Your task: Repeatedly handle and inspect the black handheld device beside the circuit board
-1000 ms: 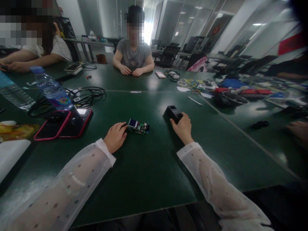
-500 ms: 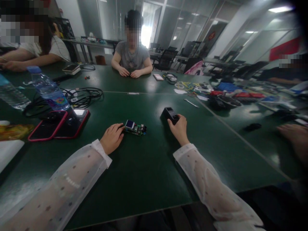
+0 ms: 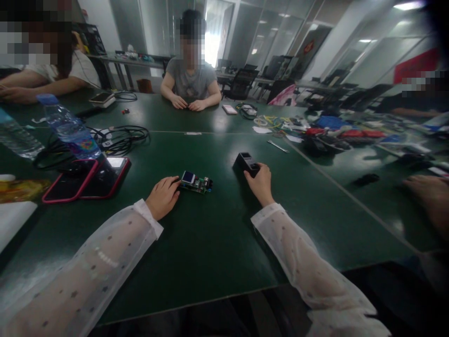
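A small green circuit board (image 3: 198, 183) with a little dark display lies on the green table. At its left end rests my left hand (image 3: 163, 196), palm down, fingers stretched out with the tips at the board's edge. To the right of the board, a black box-shaped case (image 3: 245, 162) with cut-outs in its top face stands tilted toward my right hand (image 3: 260, 182). The thumb and fingers of that hand grip the case by its near right end. Whether the case touches the table is hard to tell.
Two red-edged phones (image 3: 105, 180), water bottles (image 3: 72, 128) and black cables (image 3: 129, 138) lie at the left. A wrench (image 3: 278, 146) sits beyond the case. Cables, cloth and bags (image 3: 336, 133) are heaped at the right. A person (image 3: 191, 82) sits opposite; others sit either side.
The whole view has shifted slightly upward. Both hands keep their places at the circuit board and the black case, with the case turned or raised very slightly.
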The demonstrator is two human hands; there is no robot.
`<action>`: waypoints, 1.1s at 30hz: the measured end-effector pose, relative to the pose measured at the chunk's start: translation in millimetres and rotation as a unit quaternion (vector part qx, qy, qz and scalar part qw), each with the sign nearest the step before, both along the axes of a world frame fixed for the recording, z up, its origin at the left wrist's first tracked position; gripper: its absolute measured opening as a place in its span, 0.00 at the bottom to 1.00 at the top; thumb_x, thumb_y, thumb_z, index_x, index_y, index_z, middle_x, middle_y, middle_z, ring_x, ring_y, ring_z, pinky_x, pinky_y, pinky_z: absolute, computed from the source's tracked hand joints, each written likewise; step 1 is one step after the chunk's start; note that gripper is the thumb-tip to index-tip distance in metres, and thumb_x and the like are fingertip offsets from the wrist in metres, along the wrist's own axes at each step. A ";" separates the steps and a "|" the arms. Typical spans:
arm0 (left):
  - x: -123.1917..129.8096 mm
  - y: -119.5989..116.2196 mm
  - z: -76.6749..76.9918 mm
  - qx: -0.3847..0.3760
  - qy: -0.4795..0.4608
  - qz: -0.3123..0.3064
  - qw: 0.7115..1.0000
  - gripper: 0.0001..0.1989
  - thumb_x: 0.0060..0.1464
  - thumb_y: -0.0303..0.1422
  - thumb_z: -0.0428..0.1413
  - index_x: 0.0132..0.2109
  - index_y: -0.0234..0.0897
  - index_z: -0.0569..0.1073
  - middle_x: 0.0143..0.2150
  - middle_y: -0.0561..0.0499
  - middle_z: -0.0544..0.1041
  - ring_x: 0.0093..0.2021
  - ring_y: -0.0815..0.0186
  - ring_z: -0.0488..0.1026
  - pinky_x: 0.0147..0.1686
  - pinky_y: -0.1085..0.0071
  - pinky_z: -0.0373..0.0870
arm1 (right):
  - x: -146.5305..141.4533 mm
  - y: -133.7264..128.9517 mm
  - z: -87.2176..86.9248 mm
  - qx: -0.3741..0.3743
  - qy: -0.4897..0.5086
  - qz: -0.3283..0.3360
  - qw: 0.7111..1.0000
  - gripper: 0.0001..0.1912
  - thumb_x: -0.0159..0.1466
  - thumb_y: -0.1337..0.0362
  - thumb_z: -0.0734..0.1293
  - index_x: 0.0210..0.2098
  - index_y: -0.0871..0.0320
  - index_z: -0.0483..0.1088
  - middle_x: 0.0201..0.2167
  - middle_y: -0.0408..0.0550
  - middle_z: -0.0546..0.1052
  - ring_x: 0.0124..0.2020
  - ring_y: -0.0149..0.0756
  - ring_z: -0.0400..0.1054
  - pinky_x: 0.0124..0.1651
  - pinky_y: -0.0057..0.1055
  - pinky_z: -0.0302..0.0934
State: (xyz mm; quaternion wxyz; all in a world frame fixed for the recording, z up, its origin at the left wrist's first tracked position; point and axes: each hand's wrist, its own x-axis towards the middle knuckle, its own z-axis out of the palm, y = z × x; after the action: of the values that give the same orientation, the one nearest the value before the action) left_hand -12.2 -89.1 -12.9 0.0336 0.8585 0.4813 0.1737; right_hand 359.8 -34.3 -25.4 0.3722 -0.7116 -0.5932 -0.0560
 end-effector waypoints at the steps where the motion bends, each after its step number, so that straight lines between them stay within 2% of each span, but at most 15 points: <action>1: -0.2 0.3 -0.3 -0.002 0.001 -0.001 1.000 0.18 0.64 0.33 0.44 0.58 0.34 0.65 0.62 0.41 0.64 0.62 0.52 0.60 0.58 0.51 0.62 | 0.2 0.4 0.0 0.001 0.005 0.002 1.000 0.28 0.57 0.60 0.68 0.52 0.68 0.62 0.49 0.67 0.70 0.50 0.52 0.64 0.53 0.48 0.58; 6: -1.0 2.2 -3.9 0.018 0.003 -0.006 1.000 0.17 0.64 0.32 0.44 0.57 0.34 0.65 0.62 0.41 0.65 0.62 0.53 0.60 0.58 0.50 0.62 | -0.8 3.2 0.5 0.028 0.040 0.021 0.999 0.25 0.54 0.62 0.68 0.49 0.67 0.64 0.47 0.64 0.71 0.49 0.51 0.65 0.54 0.48 0.57; 9: -0.5 1.7 -4.6 0.017 0.004 -0.004 1.000 0.17 0.64 0.32 0.45 0.57 0.33 0.65 0.62 0.40 0.65 0.62 0.53 0.60 0.58 0.51 0.62 | -5.5 3.6 3.2 0.038 0.093 0.053 0.993 0.26 0.53 0.60 0.69 0.49 0.67 0.65 0.45 0.62 0.72 0.47 0.50 0.67 0.53 0.48 0.60; 13: 0.6 0.0 -2.6 0.011 0.002 0.001 1.000 0.17 0.64 0.32 0.45 0.57 0.33 0.65 0.62 0.40 0.65 0.62 0.53 0.60 0.58 0.51 0.62 | -27.8 -5.6 13.3 0.041 0.211 0.152 0.965 0.30 0.56 0.56 0.70 0.54 0.62 0.63 0.46 0.58 0.72 0.41 0.44 0.70 0.46 0.46 0.66; 16: 0.2 -0.2 -2.4 0.007 -0.005 0.002 1.000 0.17 0.64 0.32 0.45 0.58 0.33 0.65 0.62 0.40 0.64 0.62 0.53 0.60 0.58 0.51 0.62 | -57.2 -21.5 23.9 0.045 0.244 0.257 0.934 0.30 0.58 0.55 0.69 0.57 0.57 0.61 0.51 0.56 0.70 0.45 0.43 0.70 0.48 0.43 0.68; 19: -0.7 -0.1 -3.3 0.007 -0.012 -0.002 1.000 0.17 0.64 0.31 0.46 0.58 0.35 0.65 0.62 0.41 0.64 0.62 0.53 0.60 0.58 0.50 0.62 | -85.3 -39.5 33.3 0.031 0.219 0.332 0.917 0.28 0.61 0.57 0.68 0.58 0.54 0.60 0.55 0.53 0.69 0.53 0.44 0.67 0.53 0.44 0.66; 22: -0.6 -0.7 -2.7 0.008 -0.013 -0.004 1.000 0.17 0.64 0.31 0.45 0.58 0.34 0.65 0.62 0.41 0.64 0.62 0.53 0.60 0.58 0.50 0.62 | -101.6 -53.6 40.1 0.004 0.180 0.376 0.909 0.28 0.62 0.59 0.67 0.60 0.52 0.59 0.56 0.53 0.68 0.54 0.44 0.66 0.56 0.46 0.64; 29: 0.2 -0.5 -3.0 0.012 -0.011 -0.004 1.000 0.18 0.63 0.31 0.46 0.58 0.32 0.64 0.61 0.38 0.64 0.62 0.51 0.60 0.57 0.49 0.62 | -106.8 -63.2 42.7 -0.048 0.089 0.428 0.898 0.29 0.63 0.61 0.67 0.62 0.52 0.56 0.55 0.53 0.68 0.53 0.44 0.66 0.55 0.48 0.63; 33: 0.8 -0.9 -4.8 0.018 -0.036 0.014 0.999 0.26 0.63 0.32 0.46 0.66 0.29 0.52 0.62 0.35 0.63 0.62 0.51 0.60 0.58 0.51 0.61 | -106.8 -59.1 33.1 -0.096 0.059 0.440 0.891 0.31 0.63 0.61 0.67 0.63 0.52 0.54 0.54 0.53 0.68 0.53 0.45 0.65 0.55 0.50 0.63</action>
State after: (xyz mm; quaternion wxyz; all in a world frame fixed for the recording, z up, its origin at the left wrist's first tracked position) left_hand -11.4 -90.0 -17.7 0.0329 0.8453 0.4888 0.2132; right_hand 253.1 -93.4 7.7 0.3228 -0.4119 -0.8250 0.2133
